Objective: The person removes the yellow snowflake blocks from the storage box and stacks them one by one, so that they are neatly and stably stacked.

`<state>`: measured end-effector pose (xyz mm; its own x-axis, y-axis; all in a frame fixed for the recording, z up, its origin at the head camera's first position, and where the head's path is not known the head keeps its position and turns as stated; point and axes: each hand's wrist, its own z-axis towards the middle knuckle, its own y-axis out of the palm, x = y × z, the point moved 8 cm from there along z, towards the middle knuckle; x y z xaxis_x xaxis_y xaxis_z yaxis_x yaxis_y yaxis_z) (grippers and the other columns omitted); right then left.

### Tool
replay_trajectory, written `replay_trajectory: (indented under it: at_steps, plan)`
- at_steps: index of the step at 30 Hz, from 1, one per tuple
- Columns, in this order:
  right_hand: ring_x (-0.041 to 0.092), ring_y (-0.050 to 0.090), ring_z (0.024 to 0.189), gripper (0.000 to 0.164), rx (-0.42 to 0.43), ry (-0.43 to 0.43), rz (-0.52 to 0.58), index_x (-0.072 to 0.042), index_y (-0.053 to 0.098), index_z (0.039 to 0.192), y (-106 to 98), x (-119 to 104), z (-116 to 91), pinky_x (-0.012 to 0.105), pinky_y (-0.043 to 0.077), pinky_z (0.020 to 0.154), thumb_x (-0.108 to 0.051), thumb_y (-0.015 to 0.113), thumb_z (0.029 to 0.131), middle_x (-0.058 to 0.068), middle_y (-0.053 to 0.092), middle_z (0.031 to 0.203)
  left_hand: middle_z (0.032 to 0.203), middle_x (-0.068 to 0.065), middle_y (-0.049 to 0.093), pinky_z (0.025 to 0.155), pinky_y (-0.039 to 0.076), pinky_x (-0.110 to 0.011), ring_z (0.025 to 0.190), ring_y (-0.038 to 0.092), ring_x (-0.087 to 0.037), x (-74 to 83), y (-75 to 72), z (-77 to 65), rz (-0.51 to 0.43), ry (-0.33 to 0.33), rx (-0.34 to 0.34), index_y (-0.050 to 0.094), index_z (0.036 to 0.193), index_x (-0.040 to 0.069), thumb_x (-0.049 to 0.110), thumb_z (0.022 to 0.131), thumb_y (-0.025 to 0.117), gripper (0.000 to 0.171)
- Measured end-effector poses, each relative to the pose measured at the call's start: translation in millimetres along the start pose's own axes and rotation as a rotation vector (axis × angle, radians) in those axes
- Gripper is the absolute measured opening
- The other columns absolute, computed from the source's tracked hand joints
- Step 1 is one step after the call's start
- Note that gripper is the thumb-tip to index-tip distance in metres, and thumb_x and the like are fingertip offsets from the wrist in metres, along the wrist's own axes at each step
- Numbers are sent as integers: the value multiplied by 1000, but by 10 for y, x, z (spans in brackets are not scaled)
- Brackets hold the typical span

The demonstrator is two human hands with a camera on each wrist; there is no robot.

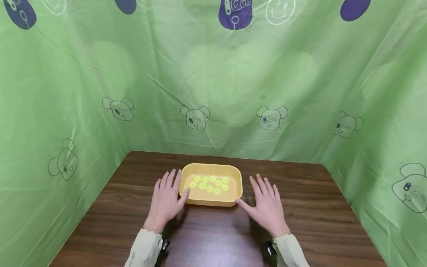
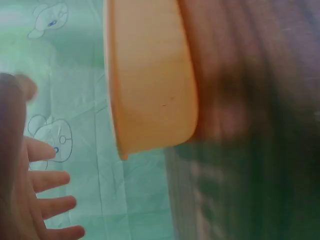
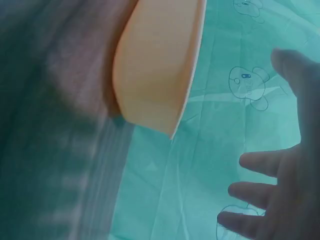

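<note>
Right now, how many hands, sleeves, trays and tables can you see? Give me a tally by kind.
Hands: 2 (left hand, right hand)
Sleeves: 2 (left sleeve, right sleeve)
Tray: 1
Table: 1
Total: 6

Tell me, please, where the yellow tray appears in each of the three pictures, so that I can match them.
Head: yellow tray in the lower middle, between the left hand and the right hand.
Left wrist: yellow tray at upper centre, cut by the top edge.
Right wrist: yellow tray also at upper centre, cut by the top edge.
Shared landmark: green cloth with animal-face outlines.
</note>
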<state>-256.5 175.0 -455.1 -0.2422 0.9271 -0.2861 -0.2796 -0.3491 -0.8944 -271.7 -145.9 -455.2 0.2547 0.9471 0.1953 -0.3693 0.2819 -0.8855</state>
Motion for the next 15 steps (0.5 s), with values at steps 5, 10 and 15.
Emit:
replay_trajectory:
  at_steps: [5,10,15]
  plan:
    - [38,28,152,92,41,-97,71,-17,40,156,-72,-185,201,58,24,120,-74,60,86,14,32,164,149,-22,51,104,42,-59,135,50,-42,-80,-96,177,-11,-5,20,45,150,-1,38,101,51,63]
    - [37,39,146,84,89,-159,119,-14,45,153,-91,-369,437,58,33,114,-62,67,88,14,41,159,141,-25,56,98,47,-57,124,57,-44,-141,-70,328,-67,-59,-17,46,148,-3,34,102,50,59]
    - [40,53,130,64,61,-119,154,-2,55,142,120,-363,604,55,43,106,-37,72,91,20,56,142,127,-28,60,81,54,-58,103,65,-47,-249,235,353,-112,-174,-112,48,145,-6,31,101,48,58]
